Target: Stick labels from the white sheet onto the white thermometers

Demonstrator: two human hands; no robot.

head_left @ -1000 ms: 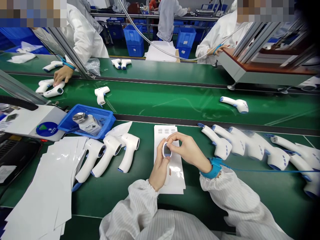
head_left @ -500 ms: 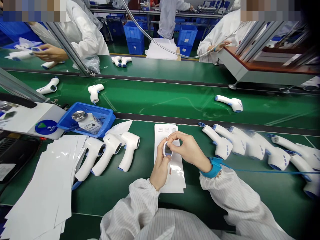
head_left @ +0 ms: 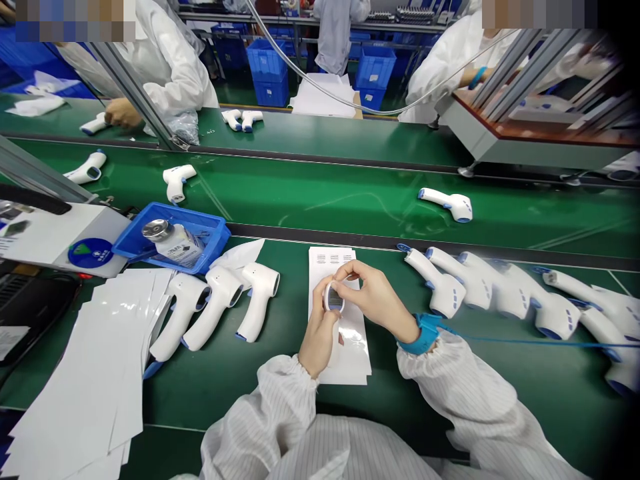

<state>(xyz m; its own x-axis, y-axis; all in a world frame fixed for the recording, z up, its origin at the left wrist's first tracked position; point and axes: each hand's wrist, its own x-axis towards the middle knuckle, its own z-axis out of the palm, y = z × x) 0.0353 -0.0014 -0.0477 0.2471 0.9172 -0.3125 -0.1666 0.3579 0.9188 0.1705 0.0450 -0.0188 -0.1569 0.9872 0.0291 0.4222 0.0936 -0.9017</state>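
Note:
My left hand (head_left: 319, 335) is wrapped round the grip of a white thermometer gun (head_left: 333, 298), holding it upright with its screen end facing me. My right hand (head_left: 376, 297) pinches at the top of that screen end with thumb and forefinger; whether a small label sits under the fingers I cannot tell. Both hands hover over a white label sheet (head_left: 338, 260) lying on the green bench. A blue wrist strap (head_left: 423, 333) with a blue cord circles my right wrist.
Three white guns (head_left: 220, 307) lie to the left, several more (head_left: 500, 293) to the right. A blue tray (head_left: 173, 239) holds a bottle. White sheets (head_left: 85, 380) pile at lower left. Guns ride the green conveyor (head_left: 320, 193); other people work beyond it.
My hands have hardly moved; the right fingers shifted slightly on the gun's screen end. Guns on the conveyor drifted left. The person at far left lifted a gun, then set a hand back on the bench.

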